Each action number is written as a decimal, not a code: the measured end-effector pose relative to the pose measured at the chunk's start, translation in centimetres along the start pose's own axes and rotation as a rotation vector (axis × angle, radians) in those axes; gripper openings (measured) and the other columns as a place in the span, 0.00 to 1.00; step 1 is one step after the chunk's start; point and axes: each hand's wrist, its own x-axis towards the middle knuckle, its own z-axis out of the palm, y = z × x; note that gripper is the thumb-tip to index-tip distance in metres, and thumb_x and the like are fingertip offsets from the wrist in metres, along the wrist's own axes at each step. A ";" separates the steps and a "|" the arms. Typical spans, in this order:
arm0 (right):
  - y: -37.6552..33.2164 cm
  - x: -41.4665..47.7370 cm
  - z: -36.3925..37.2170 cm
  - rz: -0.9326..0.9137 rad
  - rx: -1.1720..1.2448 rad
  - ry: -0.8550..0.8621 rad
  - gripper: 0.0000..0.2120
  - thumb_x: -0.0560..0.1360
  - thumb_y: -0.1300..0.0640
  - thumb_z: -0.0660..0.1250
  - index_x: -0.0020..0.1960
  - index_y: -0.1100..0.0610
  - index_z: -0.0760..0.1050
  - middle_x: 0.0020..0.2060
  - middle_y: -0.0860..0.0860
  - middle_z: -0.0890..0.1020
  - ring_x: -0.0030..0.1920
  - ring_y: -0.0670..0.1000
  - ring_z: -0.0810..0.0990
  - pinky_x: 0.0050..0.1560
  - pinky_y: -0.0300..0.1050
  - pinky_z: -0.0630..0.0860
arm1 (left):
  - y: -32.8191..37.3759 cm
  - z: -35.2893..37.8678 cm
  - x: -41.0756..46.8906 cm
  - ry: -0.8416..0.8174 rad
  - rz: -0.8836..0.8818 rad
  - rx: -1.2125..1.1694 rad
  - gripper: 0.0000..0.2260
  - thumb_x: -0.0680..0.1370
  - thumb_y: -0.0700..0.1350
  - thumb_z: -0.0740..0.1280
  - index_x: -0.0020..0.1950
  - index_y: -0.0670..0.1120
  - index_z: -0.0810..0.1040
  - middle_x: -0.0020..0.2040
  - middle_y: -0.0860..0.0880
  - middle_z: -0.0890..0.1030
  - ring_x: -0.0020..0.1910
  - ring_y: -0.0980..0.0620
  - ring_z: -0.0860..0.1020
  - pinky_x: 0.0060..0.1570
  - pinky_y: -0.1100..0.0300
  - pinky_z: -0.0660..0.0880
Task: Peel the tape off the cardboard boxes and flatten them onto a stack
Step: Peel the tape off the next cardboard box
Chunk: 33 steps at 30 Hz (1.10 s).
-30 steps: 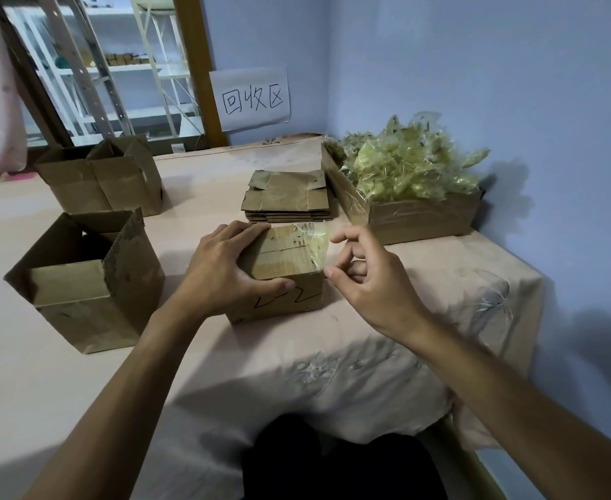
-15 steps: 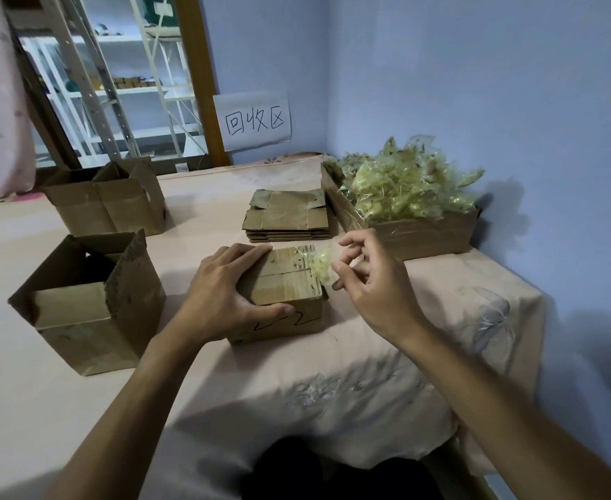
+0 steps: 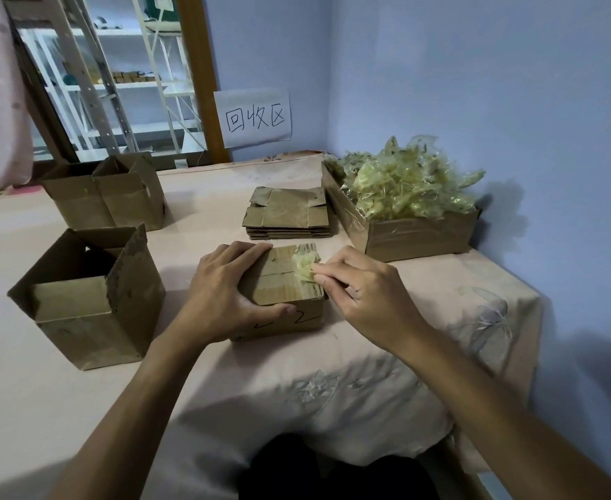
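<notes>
Fingers [image 3: 327, 273] of the right hand [image 3: 363, 295] are drawn together, pinching a crumpled wad of tape [image 3: 305, 267] at the top right edge of the closed box [image 3: 286, 295]. The left hand [image 3: 221, 294] grips that box, with its fingers spread over the top and its thumb pressed on the front face. The box sits on a pink flowered tablecloth [image 3: 350, 384] in the corner of a blue-walled room. A paper sign [image 3: 253, 117] with handwritten characters hangs at 12 o'clock, and white shelving [image 3: 116, 84] stands at 11. Just beyond the box at 12 o'clock lies the stack of flattened boxes [image 3: 286, 214]. At 2 o'clock a cardboard tray [image 3: 415, 238] is heaped with tape scraps [image 3: 404, 182]. At 9 o'clock stands 1 open box [image 3: 87, 312]. At 10 o'clock are 2 more open boxes [image 3: 105, 196], side by side.
</notes>
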 end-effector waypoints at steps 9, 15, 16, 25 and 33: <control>-0.2 0.5 -0.4 0.241 0.168 -0.010 0.06 0.79 0.53 0.70 0.55 0.51 0.77 0.42 0.43 0.83 0.41 0.44 0.82 0.41 0.45 0.77 | 0.0 0.1 -0.2 0.001 0.029 0.035 0.49 0.63 0.79 0.66 0.76 0.50 0.74 0.66 0.53 0.77 0.63 0.52 0.72 0.65 0.53 0.67; -0.6 1.1 0.6 -0.048 -0.102 0.087 0.03 0.80 0.58 0.70 0.50 0.54 0.82 0.42 0.46 0.82 0.38 0.49 0.80 0.36 0.50 0.78 | 0.1 0.0 -0.5 0.026 0.018 0.031 0.49 0.63 0.79 0.66 0.75 0.50 0.74 0.66 0.53 0.77 0.63 0.51 0.72 0.65 0.54 0.65; -0.3 0.9 0.6 -0.076 -0.109 0.083 0.05 0.81 0.57 0.69 0.51 0.54 0.84 0.43 0.47 0.82 0.38 0.50 0.80 0.35 0.50 0.78 | 0.1 0.0 -0.5 0.025 0.021 0.031 0.49 0.63 0.79 0.66 0.75 0.50 0.74 0.66 0.53 0.77 0.63 0.52 0.72 0.65 0.54 0.66; -0.4 0.3 0.4 0.077 -0.003 -0.056 0.10 0.78 0.45 0.71 0.56 0.49 0.80 0.51 0.45 0.74 0.41 0.46 0.78 0.40 0.51 0.80 | 0.2 0.2 -0.6 0.028 0.023 0.029 0.49 0.64 0.81 0.65 0.75 0.50 0.74 0.67 0.53 0.77 0.64 0.50 0.73 0.67 0.49 0.69; -0.3 1.0 0.6 -0.037 0.009 -0.025 0.07 0.82 0.54 0.67 0.50 0.56 0.82 0.50 0.46 0.81 0.50 0.49 0.82 0.47 0.52 0.78 | 0.5 -0.1 -1.3 0.063 0.036 0.004 0.48 0.64 0.79 0.67 0.74 0.49 0.75 0.66 0.54 0.77 0.63 0.53 0.73 0.65 0.54 0.66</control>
